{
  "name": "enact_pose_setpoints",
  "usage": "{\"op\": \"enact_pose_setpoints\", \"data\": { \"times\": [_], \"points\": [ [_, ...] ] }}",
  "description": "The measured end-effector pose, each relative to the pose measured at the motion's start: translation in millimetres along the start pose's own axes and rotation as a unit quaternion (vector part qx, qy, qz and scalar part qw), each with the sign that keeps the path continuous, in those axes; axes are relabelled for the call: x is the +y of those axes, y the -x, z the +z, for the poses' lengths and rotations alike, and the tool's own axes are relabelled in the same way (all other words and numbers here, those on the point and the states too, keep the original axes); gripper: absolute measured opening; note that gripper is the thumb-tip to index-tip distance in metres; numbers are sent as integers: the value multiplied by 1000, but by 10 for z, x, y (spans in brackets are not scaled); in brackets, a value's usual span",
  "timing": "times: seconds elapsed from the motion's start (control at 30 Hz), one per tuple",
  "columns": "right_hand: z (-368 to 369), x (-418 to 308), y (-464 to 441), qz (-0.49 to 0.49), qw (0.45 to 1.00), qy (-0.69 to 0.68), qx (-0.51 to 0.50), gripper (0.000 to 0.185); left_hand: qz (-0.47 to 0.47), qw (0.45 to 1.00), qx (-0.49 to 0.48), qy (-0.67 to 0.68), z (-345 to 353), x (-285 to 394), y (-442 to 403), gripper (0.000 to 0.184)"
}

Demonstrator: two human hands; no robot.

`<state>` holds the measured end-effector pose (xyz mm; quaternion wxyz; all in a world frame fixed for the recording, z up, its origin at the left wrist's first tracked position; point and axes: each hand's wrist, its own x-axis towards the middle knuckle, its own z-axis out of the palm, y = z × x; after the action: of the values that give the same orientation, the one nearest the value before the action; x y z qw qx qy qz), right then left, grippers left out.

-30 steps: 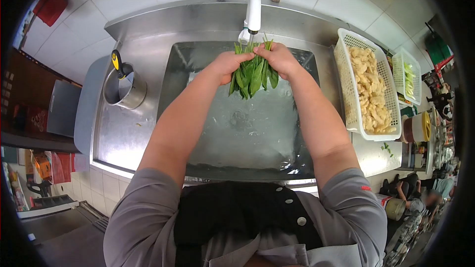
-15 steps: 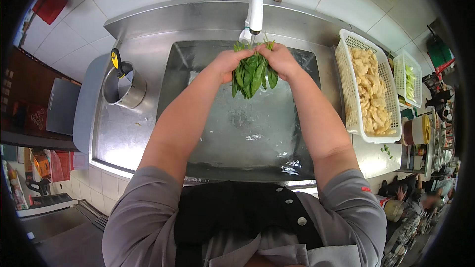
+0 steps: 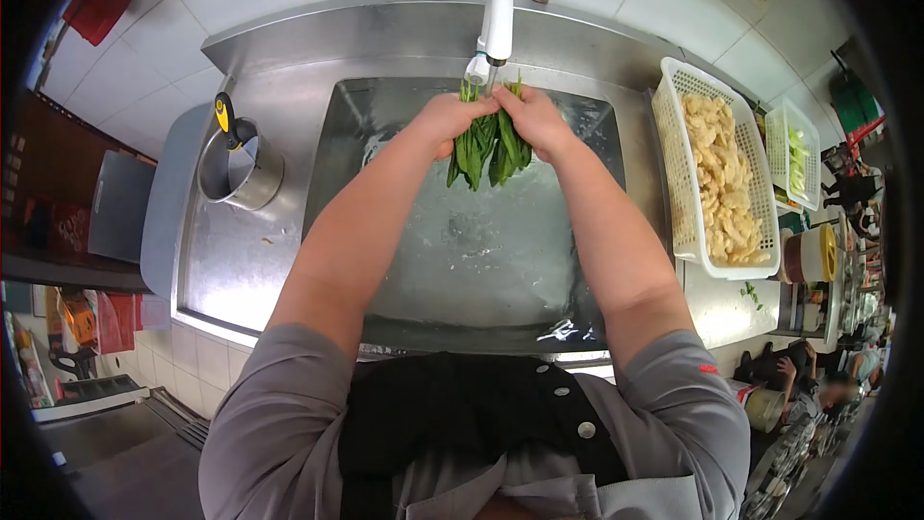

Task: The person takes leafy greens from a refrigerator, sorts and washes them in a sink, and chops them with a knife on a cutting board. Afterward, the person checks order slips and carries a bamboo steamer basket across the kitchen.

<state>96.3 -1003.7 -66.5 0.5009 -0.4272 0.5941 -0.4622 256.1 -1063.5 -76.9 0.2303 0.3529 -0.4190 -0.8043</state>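
Observation:
A bunch of leafy greens (image 3: 472,154) hangs from both hands, its leaves drooping down over the water-filled sink (image 3: 481,299). My left hand (image 3: 448,120) is closed around the stems on one side. On the other side my right hand (image 3: 532,118) grips them too, and the two thumbs meet in the middle. Stem ends stick up past the fingers. Just above the hands is the spout of a white faucet (image 3: 497,24), with a thin stream of water running down at the hands.
To the left, a metal pot (image 3: 260,173) holds a tool with a yellow-and-black handle (image 3: 225,116). On the right stands a white basket (image 3: 670,164) of pale, lumpy food pieces, beside a smaller basket (image 3: 813,169) of cut greens. A person (image 3: 799,376) is at far right.
The greens have parted into two clumps, hanging narrower and more bunched. Both hands stay in nearly the same spot under the faucet.

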Motion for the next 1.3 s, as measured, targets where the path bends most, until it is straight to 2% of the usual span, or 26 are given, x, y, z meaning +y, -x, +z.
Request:
{"op": "enact_pose_setpoints", "data": {
  "times": [0.2, 0.3, 0.4, 0.53, 0.7, 0.8, 0.93, 1.03, 1.13, 1.3],
  "points": [
    [-3, 105, -60, -31, 998, -26, 43, 33, -6, 999, 27, -34, 85, 71, 53, 29],
    [-41, 96, -48, -47, 995, 20, 87, 31, -17, 999, 22, -46, 30, 66, 9, 29],
    [-33, 77, -46, -48, 997, 45, 34, 28, -29, 999, 20, -11, -15, 0, -49, 31],
    [44, 28, 14, -18, 999, 27, 31, 26, -14, 997, -16, 71, 52, -18, -30, 37],
    [36, 0, 47, 13, 998, 20, -51, 29, -17, 999, -27, 41, 115, 17, 6, 42],
    [25, -110, 140, 60, 994, -56, -70, 30, -24, 999, -15, 26, 128, 10, -23, 46],
    [18, -49, 135, 51, 995, -27, -78, 29, -47, 999, 20, 4, 184, 36, -47, 49],
    [-48, -12, 76, 59, 996, -34, -51, 29, -61, 988, -91, 111, 55, 29, -134, 46],
    [-103, 5, 42, 52, 996, -67, -14, 30, -34, 995, -51, 78, -25, -68, -143, 39],
    [-61, -69, 105, 56, 997, -56, -7, 31, 25, 994, -64, 80, 13, -94, 2, 31]
  ]
}}
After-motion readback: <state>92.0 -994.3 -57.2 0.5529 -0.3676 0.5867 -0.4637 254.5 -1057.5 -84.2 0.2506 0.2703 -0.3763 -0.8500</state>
